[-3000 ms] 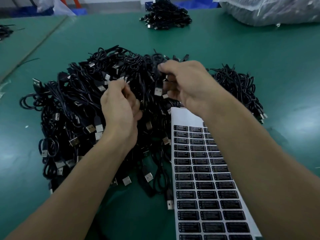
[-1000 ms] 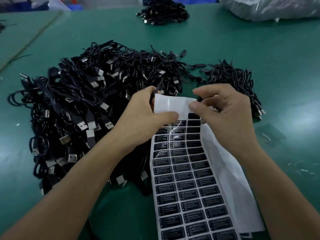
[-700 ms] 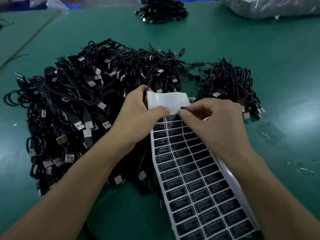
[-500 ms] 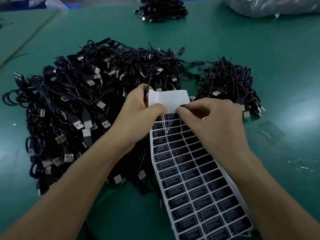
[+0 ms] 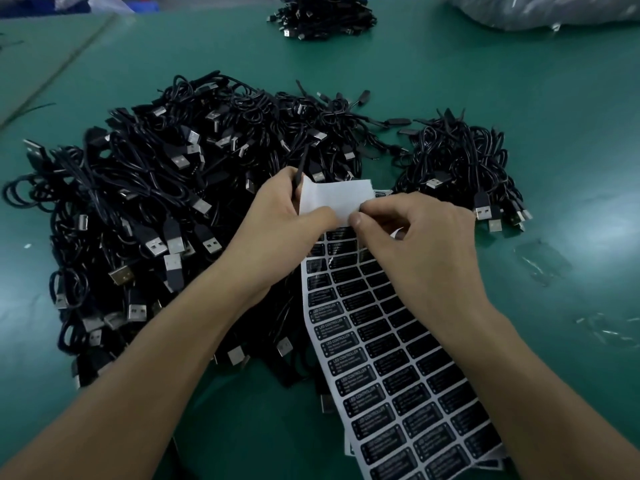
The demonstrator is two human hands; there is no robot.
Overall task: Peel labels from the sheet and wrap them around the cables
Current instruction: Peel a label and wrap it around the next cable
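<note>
The right hand (image 5: 415,244) pinches at the topmost labels (image 5: 341,234), seemingly to lift one. The left hand (image 5: 280,220) grips the sheet (image 5: 398,358) by its blank top, thumb pressing it steady, with a cable (image 5: 300,168) tucked in its fingers, likely ready for wrapping. The pile (image 5: 156,202) lies just behind on the desk (image 5: 519,81).

Table (image 5: 450,81): green, before you.
Big cable heap (image 5: 138,202): at your left.
Small cable heap (image 5: 460,161): right.
Far cable heap (image 5: 322,15): beyond.
Sheet (image 5: 398,375): near end down.
Bag (image 5: 554,8): far right.
</note>
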